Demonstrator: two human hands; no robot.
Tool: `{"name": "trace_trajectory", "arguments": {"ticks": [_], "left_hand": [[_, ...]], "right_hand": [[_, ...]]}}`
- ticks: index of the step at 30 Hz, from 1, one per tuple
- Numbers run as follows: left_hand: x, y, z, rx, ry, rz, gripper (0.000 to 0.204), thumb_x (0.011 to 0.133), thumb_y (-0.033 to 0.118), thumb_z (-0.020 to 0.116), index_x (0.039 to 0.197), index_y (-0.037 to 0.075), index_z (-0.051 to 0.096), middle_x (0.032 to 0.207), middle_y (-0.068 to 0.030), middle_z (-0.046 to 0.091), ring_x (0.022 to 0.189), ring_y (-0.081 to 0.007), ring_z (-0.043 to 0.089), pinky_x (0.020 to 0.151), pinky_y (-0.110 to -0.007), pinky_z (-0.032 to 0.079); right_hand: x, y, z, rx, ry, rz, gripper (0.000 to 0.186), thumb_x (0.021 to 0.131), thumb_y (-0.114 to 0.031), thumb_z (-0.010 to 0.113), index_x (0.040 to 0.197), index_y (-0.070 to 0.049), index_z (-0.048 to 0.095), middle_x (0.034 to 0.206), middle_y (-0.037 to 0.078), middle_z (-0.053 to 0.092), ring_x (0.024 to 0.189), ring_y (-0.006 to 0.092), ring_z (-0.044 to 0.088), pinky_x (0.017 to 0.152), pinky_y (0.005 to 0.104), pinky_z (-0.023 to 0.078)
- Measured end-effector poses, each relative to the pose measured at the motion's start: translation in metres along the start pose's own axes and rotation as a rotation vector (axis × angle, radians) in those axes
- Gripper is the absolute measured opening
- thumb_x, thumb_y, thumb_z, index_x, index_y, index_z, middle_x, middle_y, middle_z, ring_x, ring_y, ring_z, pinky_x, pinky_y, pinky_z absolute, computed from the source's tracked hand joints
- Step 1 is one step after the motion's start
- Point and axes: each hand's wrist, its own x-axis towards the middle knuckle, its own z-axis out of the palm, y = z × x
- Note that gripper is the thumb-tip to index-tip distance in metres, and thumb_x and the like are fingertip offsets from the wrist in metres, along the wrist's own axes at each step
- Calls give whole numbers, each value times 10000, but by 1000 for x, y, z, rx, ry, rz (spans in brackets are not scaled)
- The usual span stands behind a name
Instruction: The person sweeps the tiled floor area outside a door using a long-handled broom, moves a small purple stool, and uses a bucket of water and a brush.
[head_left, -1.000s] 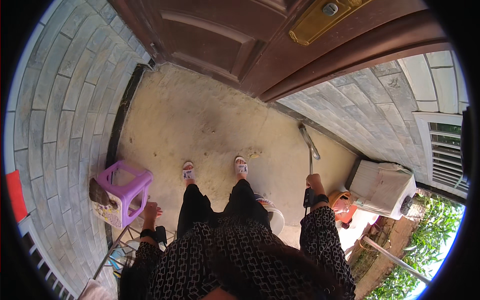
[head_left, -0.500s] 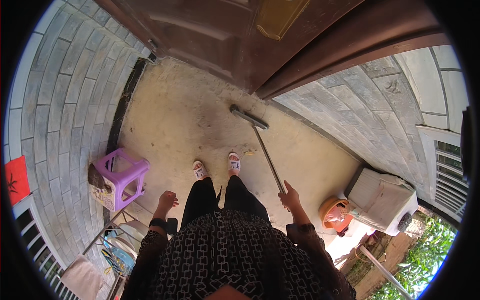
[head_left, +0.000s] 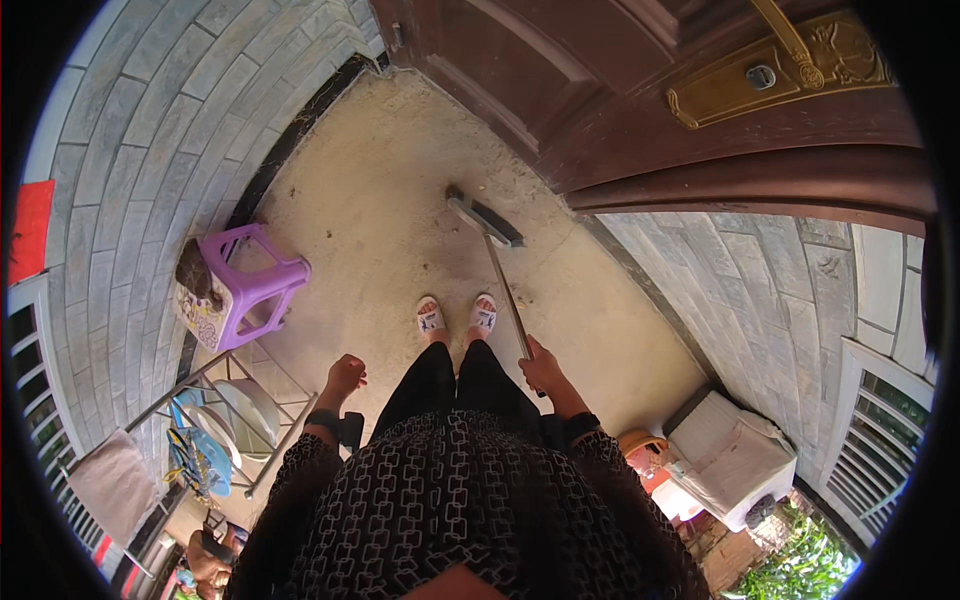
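Note:
My right hand (head_left: 545, 366) is wrapped around the upper end of a broom's long handle. From there the handle slants forward and slightly left to the broom (head_left: 487, 218), whose narrow dark head lies on the concrete floor ahead of my feet. My left hand (head_left: 346, 376) hangs beside my left thigh with its fingers curled in and nothing visible in them. Black bands or devices sit on both wrists. My feet, in white patterned slippers (head_left: 430, 318), stand close together behind the broom head.
A brown door (head_left: 560, 90) with a brass handle plate (head_left: 780, 75) rises ahead and right. At left stand a purple stool (head_left: 255, 280) with a dark object on it and a metal rack (head_left: 300, 440) holding basins. A covered white box (head_left: 730, 450) sits at right. Grey brick walls flank both sides.
My view has turned rightward, bringing the door's handle plate into sight. My feet have come closer together. The broom, still in my right hand, appears slightly further left.

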Motion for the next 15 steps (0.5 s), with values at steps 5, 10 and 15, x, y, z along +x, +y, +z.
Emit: {"name": "trace_trajectory", "arguments": {"ticks": [5,10,15], "left_hand": [[1,-34,-29,-56,66,2,174,822,167,499,886,7,526,724,-113,607,576,-190,614,487,-280,478],[-6,-66,-36,-225,116,4,164,799,157,521,830,-4,524,688,-98,604,552,-189,611,473,-282,476],[-18,-110,-39,-189,119,-35,170,775,169,519,807,2,528,656,-98,603,546,-186,613,528,-301,497]], "right_hand": [[-49,-31,-9,257,-71,160,617,810,-121,561,1368,-145,299,541,13,461,371,94,385,338,267,347],[-39,-40,0,173,141,127,644,817,-115,547,1387,-186,258,518,3,437,358,91,387,321,254,338],[62,-77,15,-169,176,-74,221,762,-47,493,960,-58,395,493,52,426,325,178,446,285,327,360]]}}
